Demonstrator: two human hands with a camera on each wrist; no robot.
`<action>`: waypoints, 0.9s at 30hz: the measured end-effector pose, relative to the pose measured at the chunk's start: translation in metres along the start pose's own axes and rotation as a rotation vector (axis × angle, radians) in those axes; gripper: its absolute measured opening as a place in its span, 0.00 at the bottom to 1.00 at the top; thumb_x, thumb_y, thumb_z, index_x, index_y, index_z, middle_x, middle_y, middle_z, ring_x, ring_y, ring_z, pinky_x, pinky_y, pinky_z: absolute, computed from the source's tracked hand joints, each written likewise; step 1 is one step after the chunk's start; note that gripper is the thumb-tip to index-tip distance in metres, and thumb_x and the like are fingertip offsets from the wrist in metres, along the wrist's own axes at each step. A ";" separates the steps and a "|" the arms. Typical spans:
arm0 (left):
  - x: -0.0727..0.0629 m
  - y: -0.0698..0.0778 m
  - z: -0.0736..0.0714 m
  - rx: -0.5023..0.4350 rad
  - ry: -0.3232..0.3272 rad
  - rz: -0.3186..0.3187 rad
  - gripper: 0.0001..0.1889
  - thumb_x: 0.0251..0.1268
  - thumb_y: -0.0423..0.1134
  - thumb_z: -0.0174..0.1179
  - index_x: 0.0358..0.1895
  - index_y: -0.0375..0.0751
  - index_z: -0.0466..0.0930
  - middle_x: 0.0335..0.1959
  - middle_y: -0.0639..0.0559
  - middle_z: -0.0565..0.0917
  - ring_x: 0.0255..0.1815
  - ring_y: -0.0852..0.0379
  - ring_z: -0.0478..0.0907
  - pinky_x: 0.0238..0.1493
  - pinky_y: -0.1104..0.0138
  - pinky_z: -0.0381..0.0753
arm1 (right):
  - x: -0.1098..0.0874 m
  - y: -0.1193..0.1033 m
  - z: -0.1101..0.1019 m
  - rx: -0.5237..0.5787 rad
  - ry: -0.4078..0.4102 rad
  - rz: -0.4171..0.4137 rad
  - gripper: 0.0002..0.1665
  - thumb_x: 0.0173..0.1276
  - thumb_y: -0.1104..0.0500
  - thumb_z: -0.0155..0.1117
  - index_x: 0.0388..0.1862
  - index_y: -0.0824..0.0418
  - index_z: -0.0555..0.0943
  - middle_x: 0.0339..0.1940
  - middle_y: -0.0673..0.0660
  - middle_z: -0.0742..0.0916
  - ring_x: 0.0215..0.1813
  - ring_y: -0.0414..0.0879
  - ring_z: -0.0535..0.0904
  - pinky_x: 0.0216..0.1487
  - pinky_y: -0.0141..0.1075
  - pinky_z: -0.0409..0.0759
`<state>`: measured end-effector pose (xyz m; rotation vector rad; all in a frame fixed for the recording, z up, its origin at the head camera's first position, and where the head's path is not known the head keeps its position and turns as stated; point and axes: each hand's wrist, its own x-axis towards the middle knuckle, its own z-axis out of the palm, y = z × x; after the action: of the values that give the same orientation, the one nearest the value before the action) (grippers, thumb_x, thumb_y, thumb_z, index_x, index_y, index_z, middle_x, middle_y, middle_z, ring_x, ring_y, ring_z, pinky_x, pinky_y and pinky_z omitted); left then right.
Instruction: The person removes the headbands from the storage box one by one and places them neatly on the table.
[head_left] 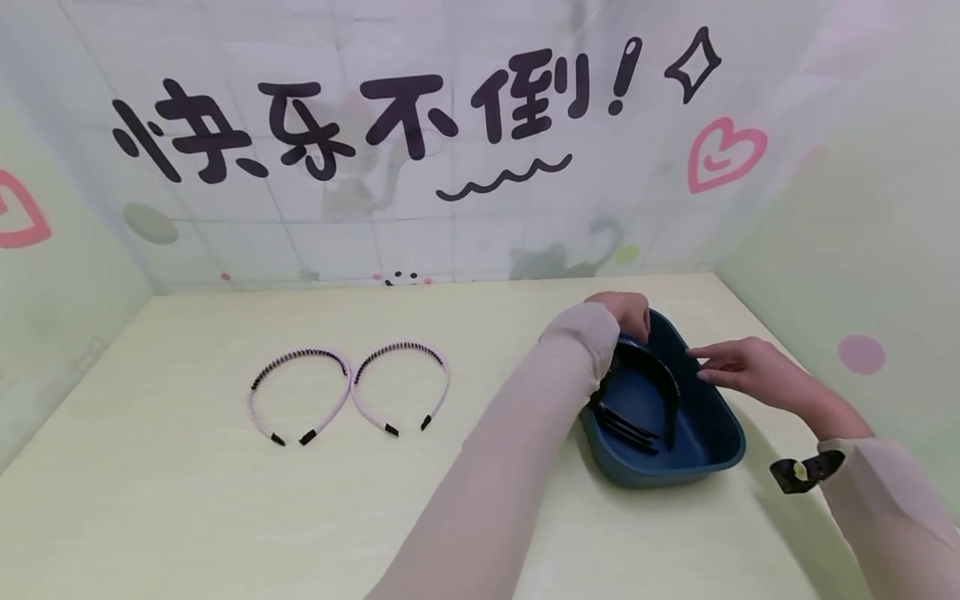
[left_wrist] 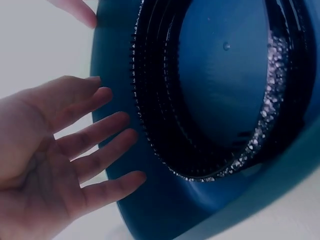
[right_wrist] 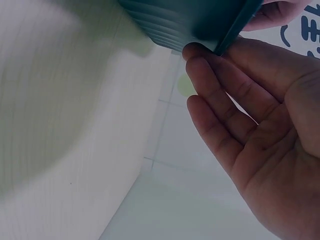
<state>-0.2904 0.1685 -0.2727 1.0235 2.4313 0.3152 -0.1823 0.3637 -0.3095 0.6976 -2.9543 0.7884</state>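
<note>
Seems partway done: has glossy black headbands inside the dark-blue rounded plastic bin, and two slim, lilac, black-toothed plastic headbands apparently left to handle on the pale-yellow desk. Hangs the left hand over the bin, empty, loosely spread; touches the bin with the right hand, fingers fairly straight, apparently grasping nothing.

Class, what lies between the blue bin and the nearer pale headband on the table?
In the head view: bare tabletop beside the pale headband, then the left sleeve, which hides most of the remaining stretch to the blue bin.
</note>
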 end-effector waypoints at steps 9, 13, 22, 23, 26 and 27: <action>-0.002 0.003 0.003 0.013 -0.001 -0.049 0.17 0.64 0.33 0.52 0.54 0.51 0.79 0.55 0.62 0.76 0.53 0.66 0.68 0.46 0.78 0.66 | 0.001 -0.001 -0.002 0.011 -0.024 0.044 0.21 0.61 0.66 0.62 0.52 0.75 0.76 0.32 0.56 0.86 0.34 0.37 0.81 0.33 0.32 0.78; 0.001 0.003 0.005 0.031 0.001 -0.053 0.17 0.63 0.31 0.53 0.53 0.52 0.80 0.54 0.63 0.76 0.51 0.67 0.68 0.45 0.79 0.66 | 0.000 0.000 -0.001 0.010 -0.026 0.052 0.21 0.61 0.66 0.62 0.52 0.75 0.76 0.32 0.56 0.86 0.33 0.37 0.81 0.33 0.32 0.78; 0.026 -0.010 0.012 0.053 -0.026 -0.041 0.12 0.60 0.29 0.53 0.40 0.47 0.83 0.41 0.58 0.78 0.36 0.60 0.67 0.34 0.72 0.66 | -0.001 0.003 0.000 0.016 -0.030 0.064 0.22 0.62 0.64 0.62 0.53 0.75 0.75 0.33 0.56 0.86 0.34 0.38 0.81 0.33 0.32 0.77; 0.036 -0.016 0.014 0.034 -0.031 -0.026 0.12 0.58 0.29 0.54 0.37 0.49 0.84 0.39 0.59 0.78 0.35 0.60 0.67 0.33 0.73 0.66 | 0.000 0.003 -0.001 0.016 -0.031 0.067 0.22 0.62 0.64 0.62 0.53 0.74 0.75 0.33 0.56 0.86 0.34 0.38 0.81 0.33 0.32 0.77; 0.045 -0.020 0.016 0.032 -0.046 -0.014 0.12 0.58 0.30 0.55 0.38 0.49 0.84 0.41 0.60 0.79 0.38 0.61 0.70 0.37 0.74 0.69 | 0.000 0.003 0.000 0.021 -0.039 0.072 0.22 0.63 0.63 0.61 0.54 0.74 0.75 0.34 0.57 0.86 0.34 0.39 0.81 0.33 0.32 0.77; 0.043 -0.020 0.016 0.034 -0.042 -0.015 0.13 0.58 0.30 0.56 0.41 0.51 0.84 0.44 0.61 0.80 0.41 0.62 0.71 0.40 0.74 0.70 | 0.000 0.003 0.000 0.021 -0.041 0.072 0.22 0.63 0.63 0.61 0.54 0.74 0.75 0.34 0.57 0.86 0.34 0.40 0.81 0.33 0.32 0.77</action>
<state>-0.3204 0.1859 -0.3083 1.0159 2.4130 0.2462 -0.1834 0.3664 -0.3111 0.6192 -3.0277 0.8214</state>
